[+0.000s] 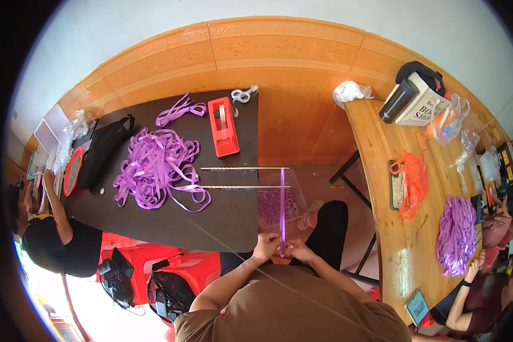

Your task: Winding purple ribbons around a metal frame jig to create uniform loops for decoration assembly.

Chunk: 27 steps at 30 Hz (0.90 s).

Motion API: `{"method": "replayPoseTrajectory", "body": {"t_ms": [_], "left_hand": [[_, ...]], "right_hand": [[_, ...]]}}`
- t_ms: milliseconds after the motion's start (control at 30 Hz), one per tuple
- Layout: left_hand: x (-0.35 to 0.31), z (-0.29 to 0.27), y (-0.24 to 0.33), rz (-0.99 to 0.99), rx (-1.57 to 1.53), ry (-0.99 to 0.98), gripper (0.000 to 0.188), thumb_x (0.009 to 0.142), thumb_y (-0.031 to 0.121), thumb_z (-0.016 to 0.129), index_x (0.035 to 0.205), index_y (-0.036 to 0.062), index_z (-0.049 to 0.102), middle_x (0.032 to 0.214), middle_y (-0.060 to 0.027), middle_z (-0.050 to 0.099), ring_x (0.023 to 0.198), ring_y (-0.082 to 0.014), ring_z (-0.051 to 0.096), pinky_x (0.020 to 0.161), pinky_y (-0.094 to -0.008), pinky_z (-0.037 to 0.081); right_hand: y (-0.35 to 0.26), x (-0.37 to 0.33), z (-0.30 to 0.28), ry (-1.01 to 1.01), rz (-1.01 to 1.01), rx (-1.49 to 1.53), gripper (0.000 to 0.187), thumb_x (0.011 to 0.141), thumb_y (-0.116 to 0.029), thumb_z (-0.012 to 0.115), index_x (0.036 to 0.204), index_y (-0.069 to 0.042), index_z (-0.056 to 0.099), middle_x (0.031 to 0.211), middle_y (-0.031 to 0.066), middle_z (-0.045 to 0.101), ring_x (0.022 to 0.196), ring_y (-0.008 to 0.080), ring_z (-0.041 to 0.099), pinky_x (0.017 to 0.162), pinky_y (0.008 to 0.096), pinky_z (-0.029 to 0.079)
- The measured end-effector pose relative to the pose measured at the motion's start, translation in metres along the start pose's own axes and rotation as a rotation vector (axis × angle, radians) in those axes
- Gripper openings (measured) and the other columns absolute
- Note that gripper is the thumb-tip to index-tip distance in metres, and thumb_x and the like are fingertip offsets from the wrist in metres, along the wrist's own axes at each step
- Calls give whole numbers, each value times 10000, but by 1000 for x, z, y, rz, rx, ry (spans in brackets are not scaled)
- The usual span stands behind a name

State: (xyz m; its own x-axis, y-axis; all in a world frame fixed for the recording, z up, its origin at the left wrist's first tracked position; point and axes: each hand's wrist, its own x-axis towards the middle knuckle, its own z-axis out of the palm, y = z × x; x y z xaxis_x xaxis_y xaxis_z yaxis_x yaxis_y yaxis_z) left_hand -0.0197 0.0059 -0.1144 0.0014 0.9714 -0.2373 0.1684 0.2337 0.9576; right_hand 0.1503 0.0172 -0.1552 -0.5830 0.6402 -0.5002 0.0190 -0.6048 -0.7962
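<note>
Blk ltrs (428, 110) on wht bag (416, 102), QR (418, 305) on panel (416, 308)

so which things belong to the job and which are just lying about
Likely the job:
purple strip at left hand and right hand
two rods it crosses
purple ribbon pile
perhaps tape dispenser, scissors

Probably just lying about:
black pouch
black tumbler
orange bag
crumpled white bag
</note>
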Motion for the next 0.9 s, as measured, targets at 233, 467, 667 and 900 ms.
{"method": "replayPoseTrajectory", "body": {"t_ms": [233, 467, 667, 900], "left_hand": [[14, -1, -20, 32, 38, 44, 81, 757, 42, 643, 758, -38, 648, 633, -53, 631, 570, -67, 552, 518, -233, 441], [24, 9, -27, -61, -187, 134, 53, 767, 23, 638, 758, -30, 644, 613, -49, 612, 530, -92, 560, 480, -229, 439], [34, 17, -53, 2, -55, 230, 40, 746, 23, 644, 757, -15, 637, 597, -44, 599, 521, -88, 551, 471, -241, 430], [38, 18, -67, -23, 79, 222, 54, 735, 12, 623, 782, -5, 645, 607, -44, 603, 529, -83, 547, 483, -247, 435]], "right_hand": [[1, 18, -5, -14, -87, -88, 181, 769, -120, 699, 896, -4, 643, 752, 17, 593, 678, 88, 537, 595, 233, 420], [-11, 19, -5, 71, -43, -285, 246, 797, -206, 643, 952, -18, 610, 766, 59, 604, 591, 99, 559, 386, 235, 390], [8, 31, -9, 304, -193, -202, 352, 777, -248, 700, 977, 33, 629, 812, 81, 645, 668, 125, 580, 600, 263, 463], [10, 33, -19, 417, -245, -477, 309, 779, -186, 682, 1003, 20, 630, 841, 88, 658, 726, 111, 591, 650, 261, 472]]}}
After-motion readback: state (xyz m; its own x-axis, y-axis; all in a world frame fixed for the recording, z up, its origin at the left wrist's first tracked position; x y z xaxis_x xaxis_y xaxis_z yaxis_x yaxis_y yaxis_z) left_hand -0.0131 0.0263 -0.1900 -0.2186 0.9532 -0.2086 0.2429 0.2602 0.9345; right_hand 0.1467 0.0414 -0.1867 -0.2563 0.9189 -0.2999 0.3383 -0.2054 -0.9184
